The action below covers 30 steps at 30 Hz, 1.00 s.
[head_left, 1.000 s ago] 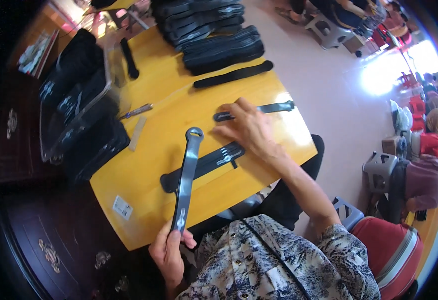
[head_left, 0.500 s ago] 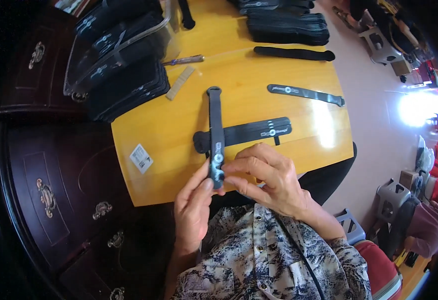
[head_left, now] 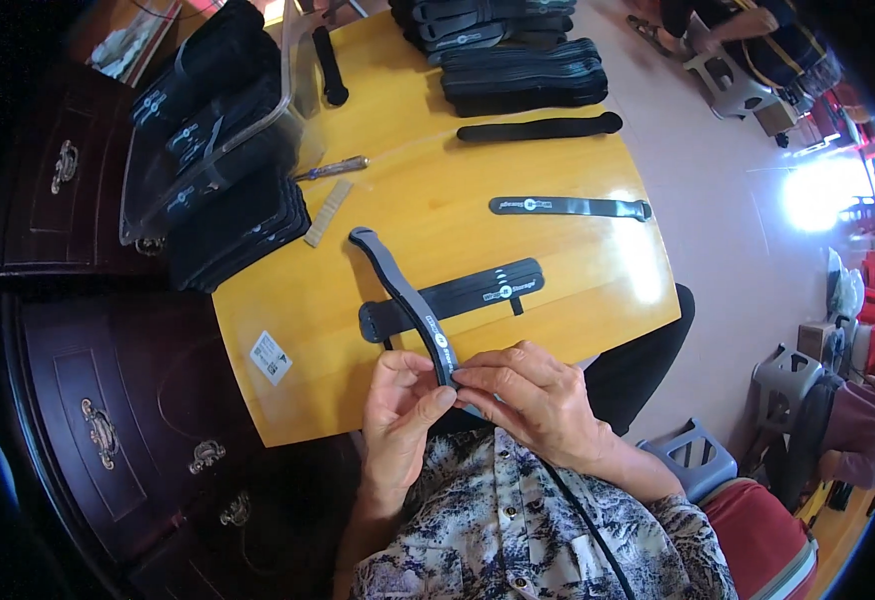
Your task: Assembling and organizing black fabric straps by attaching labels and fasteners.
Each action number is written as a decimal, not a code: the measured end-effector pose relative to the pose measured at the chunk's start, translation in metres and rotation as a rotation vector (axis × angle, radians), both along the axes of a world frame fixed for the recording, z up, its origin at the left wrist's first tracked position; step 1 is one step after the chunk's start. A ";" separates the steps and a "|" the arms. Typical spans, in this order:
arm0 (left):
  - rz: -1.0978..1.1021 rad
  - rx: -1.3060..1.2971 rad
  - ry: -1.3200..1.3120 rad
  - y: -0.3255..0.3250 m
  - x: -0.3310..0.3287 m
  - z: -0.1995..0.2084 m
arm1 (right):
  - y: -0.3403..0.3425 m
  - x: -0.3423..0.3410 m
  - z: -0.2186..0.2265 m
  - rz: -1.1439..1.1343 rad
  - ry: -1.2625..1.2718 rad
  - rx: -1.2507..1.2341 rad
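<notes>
A narrow black strap (head_left: 396, 280) with pale print rises from my hands and points away over the table, its rounded end in the air. My left hand (head_left: 403, 415) pinches its near end between thumb and fingers. Beside it, my right hand (head_left: 543, 400) grips the same end from the right with its fingertips. Just beyond my hands lies a wider flat black strap (head_left: 473, 297) with a small tab at its lower edge. Farther right are a printed strap with an end loop (head_left: 568, 207) and a plain black strap (head_left: 543, 128).
Stacked black straps (head_left: 528, 80) stand at the table's far end. On the left, a clear bin (head_left: 283, 110) holds black strap bundles, with black flat pieces (head_left: 238, 235) beside it. A pen-like tool (head_left: 336, 167), a tan strip (head_left: 328, 213) and a white label (head_left: 271, 357) lie on the yellow table (head_left: 418, 190).
The held strap's far end has swung left, so the strap now slants. My hands have come closer together at its near end. The whole view has shifted slightly.
</notes>
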<state>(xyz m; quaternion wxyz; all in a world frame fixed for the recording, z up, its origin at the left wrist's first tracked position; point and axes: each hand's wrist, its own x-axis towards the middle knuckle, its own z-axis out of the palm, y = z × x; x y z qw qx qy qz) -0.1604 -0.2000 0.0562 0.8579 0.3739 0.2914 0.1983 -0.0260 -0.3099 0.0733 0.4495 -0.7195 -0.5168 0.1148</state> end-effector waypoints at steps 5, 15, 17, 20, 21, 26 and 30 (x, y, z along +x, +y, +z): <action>-0.024 0.031 0.038 -0.002 0.004 0.005 | -0.005 0.016 0.001 0.069 0.085 0.001; -0.035 0.070 0.051 -0.004 0.001 0.010 | 0.063 0.193 -0.039 -0.359 -0.365 -0.199; -0.025 0.061 0.063 -0.003 0.001 0.011 | 0.067 0.203 -0.043 -0.347 -0.387 -0.258; -0.014 0.057 0.056 0.001 0.003 0.010 | 0.068 0.214 -0.048 -0.306 -0.449 -0.324; -0.020 0.056 0.055 0.004 0.004 0.009 | 0.068 0.216 -0.049 -0.280 -0.491 -0.330; -0.006 0.047 0.061 0.010 0.002 0.000 | 0.079 0.213 -0.018 -0.315 -0.493 -0.263; -0.021 0.045 0.049 0.011 0.007 -0.003 | 0.104 0.237 -0.011 -0.393 -0.572 -0.198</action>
